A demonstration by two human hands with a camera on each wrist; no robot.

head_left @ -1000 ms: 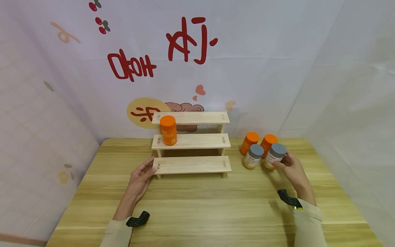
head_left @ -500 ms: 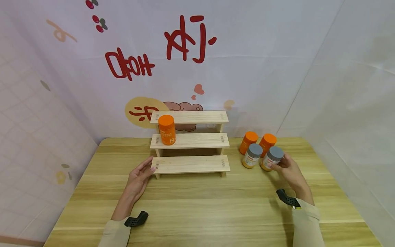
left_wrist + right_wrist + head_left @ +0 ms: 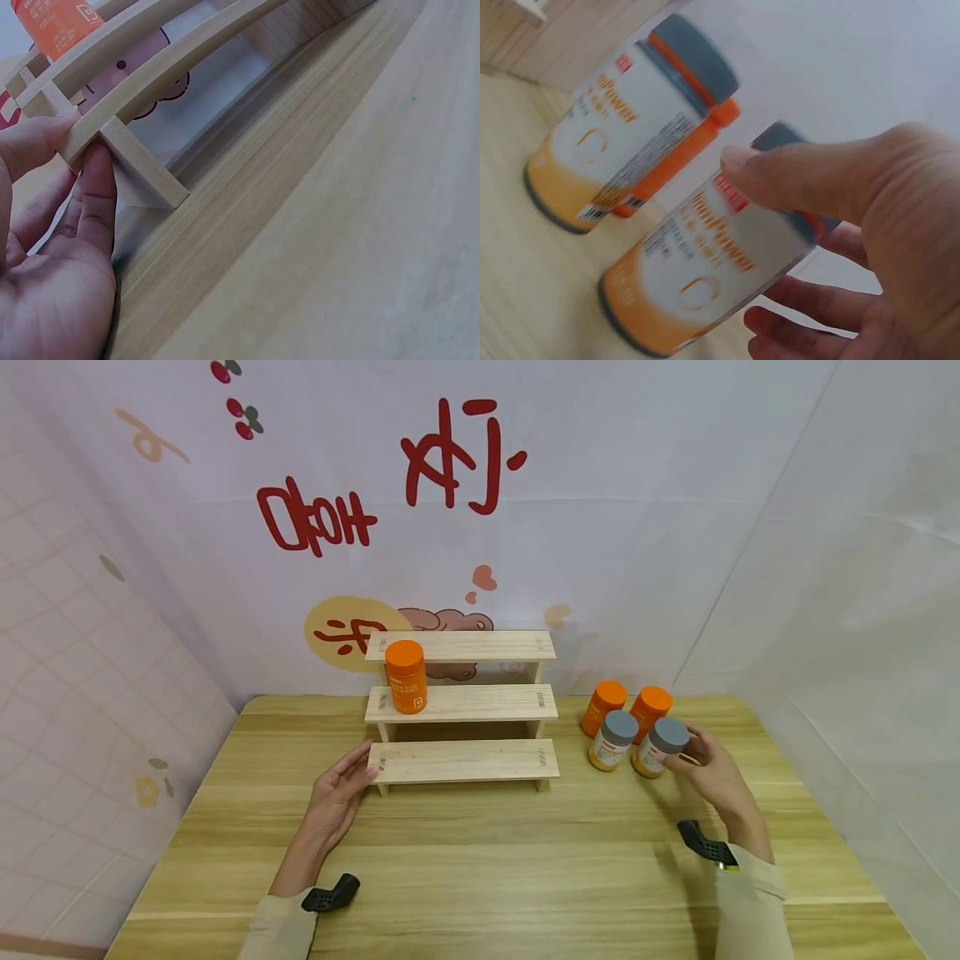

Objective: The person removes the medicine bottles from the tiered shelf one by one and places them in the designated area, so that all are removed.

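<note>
My left hand (image 3: 335, 797) pinches the left end of the lowest step of a three-step wooden shelf (image 3: 465, 760), thumb on top and fingers beneath, as the left wrist view shows. An orange jar (image 3: 407, 681) stands on the middle step at its left end. On the right, my right hand (image 3: 712, 772) holds a grey-lidded white-and-yellow jar (image 3: 656, 752), thumb on the label side and fingers behind. That jar looks upright on the table. Beside it stands a matching grey-lidded jar (image 3: 607, 142). Behind these are two orange jars (image 3: 602, 710), partly hidden.
The wooden table (image 3: 480, 877) runs up to a white printed cloth (image 3: 615, 527) at the back. More cloth hangs along both sides. A black wrist mount (image 3: 332, 893) sits on the left forearm, another (image 3: 707, 845) on the right.
The held grey-lidded jar has shifted slightly left and down, nearer the other grey-lidded jar. My right hand moved with it, then slightly right. My left hand stays on the shelf.
</note>
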